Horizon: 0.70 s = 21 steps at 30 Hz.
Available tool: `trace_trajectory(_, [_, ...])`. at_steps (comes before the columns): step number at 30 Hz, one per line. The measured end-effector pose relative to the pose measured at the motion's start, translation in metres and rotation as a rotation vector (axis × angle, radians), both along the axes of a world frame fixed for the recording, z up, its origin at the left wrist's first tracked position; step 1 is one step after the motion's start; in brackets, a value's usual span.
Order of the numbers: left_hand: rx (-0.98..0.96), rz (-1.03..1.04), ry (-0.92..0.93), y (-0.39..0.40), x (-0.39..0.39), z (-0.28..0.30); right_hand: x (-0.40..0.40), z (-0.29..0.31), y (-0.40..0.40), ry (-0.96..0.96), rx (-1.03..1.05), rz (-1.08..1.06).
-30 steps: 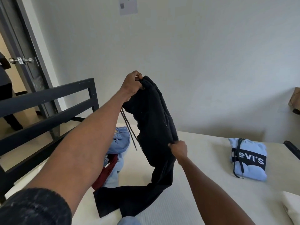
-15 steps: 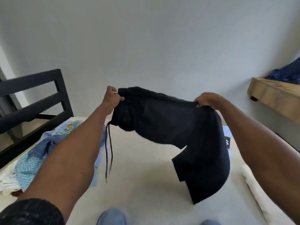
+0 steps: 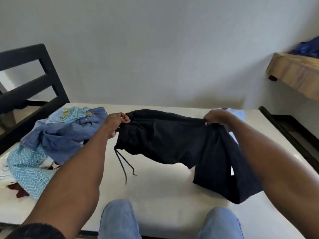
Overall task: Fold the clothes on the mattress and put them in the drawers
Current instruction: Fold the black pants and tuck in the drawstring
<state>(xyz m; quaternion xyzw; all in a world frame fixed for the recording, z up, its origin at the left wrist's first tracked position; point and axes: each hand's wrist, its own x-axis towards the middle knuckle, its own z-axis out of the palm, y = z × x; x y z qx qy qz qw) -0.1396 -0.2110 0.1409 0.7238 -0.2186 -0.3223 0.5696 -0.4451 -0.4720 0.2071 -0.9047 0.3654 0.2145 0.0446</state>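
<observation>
I am seeing bare forearms, a dark short sleeve [image 3: 34, 231] showing at the near left, and light blue jeans [image 3: 119, 219] covering both knees.

A plain grey wall [image 3: 155, 49] fills the space far behind the fingers. Off to the left of the fingers stands a black bed frame [image 3: 43, 75] with flat bars going across. Far to the right of the fingers, and higher up, a wooden shelf [image 3: 293, 73] sticks out from the wall. A dark blue cloth [image 3: 307, 48] lies bunched on top of that shelf. Below the shelf, to the right of the fingers, runs a black edge [image 3: 283, 128] with a dark gap beside it. Close under the fingers, at the bottom, two knees in light blue jeans [image 3: 119, 219] show.
</observation>
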Motion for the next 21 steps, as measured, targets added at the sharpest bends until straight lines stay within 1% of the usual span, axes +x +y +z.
trace_trajectory(1, [0.020,-0.017,0.045,0.001,0.007,-0.010,0.002,-0.005,-0.011,-0.013,0.127,-0.043])
trace_trajectory(3, [0.064,-0.064,0.121,0.007,0.016,-0.025,0.005,-0.008,-0.028,-0.103,0.438,-0.172])
trace_trajectory(4, [0.089,-0.086,0.152,0.008,0.022,-0.034,0.013,-0.011,-0.037,-0.108,0.556,-0.218])
trace_trajectory(5, [0.106,-0.093,0.161,0.009,0.027,-0.040,0.018,-0.010,-0.043,-0.090,0.598,-0.250])
trace_trajectory(6, [0.119,-0.082,0.170,0.008,0.035,-0.051,0.032,-0.021,-0.051,-0.059,0.589,-0.275])
trace_trajectory(7, [0.129,-0.063,0.165,0.008,0.040,-0.059,0.044,-0.031,-0.053,-0.020,0.528,-0.237])
trace_trajectory(8, [0.142,-0.048,0.160,0.007,0.043,-0.069,0.057,-0.047,-0.049,-0.017,0.431,-0.186])
trace_trajectory(9, [0.178,-0.035,0.164,0.005,0.047,-0.086,0.075,-0.075,-0.047,-0.010,0.229,-0.105])
trace_trajectory(10, [0.225,-0.047,0.171,0.005,0.046,-0.101,0.085,-0.105,-0.036,-0.078,0.029,-0.068])
trace_trajectory(11, [0.304,-0.071,0.167,0.005,0.044,-0.119,0.090,-0.132,-0.016,-0.175,-0.117,-0.073])
trace_trajectory(12, [0.398,-0.094,0.157,0.006,0.042,-0.143,0.096,-0.168,0.007,-0.270,-0.198,-0.065])
trace_trajectory(13, [0.488,-0.117,0.126,0.009,0.035,-0.160,0.095,-0.195,0.031,-0.340,-0.205,-0.060])
trace_trajectory(14, [0.566,-0.138,0.086,0.015,0.027,-0.179,0.093,-0.222,0.056,-0.346,-0.142,-0.040])
trace_trajectory(16, [0.671,-0.121,-0.010,0.020,0.020,-0.217,0.087,-0.273,0.086,-0.257,0.047,-0.030])
trace_trajectory(18, [0.735,-0.033,-0.103,0.022,0.012,-0.237,0.072,-0.303,0.101,-0.173,0.174,-0.077])
trace_trajectory(20, [0.852,0.068,-0.245,0.017,0.007,-0.243,0.064,-0.319,0.104,-0.205,0.170,-0.083])
trace_trajectory(21, [0.895,0.128,-0.277,0.016,0.004,-0.244,0.062,-0.321,0.104,-0.198,0.156,-0.085])
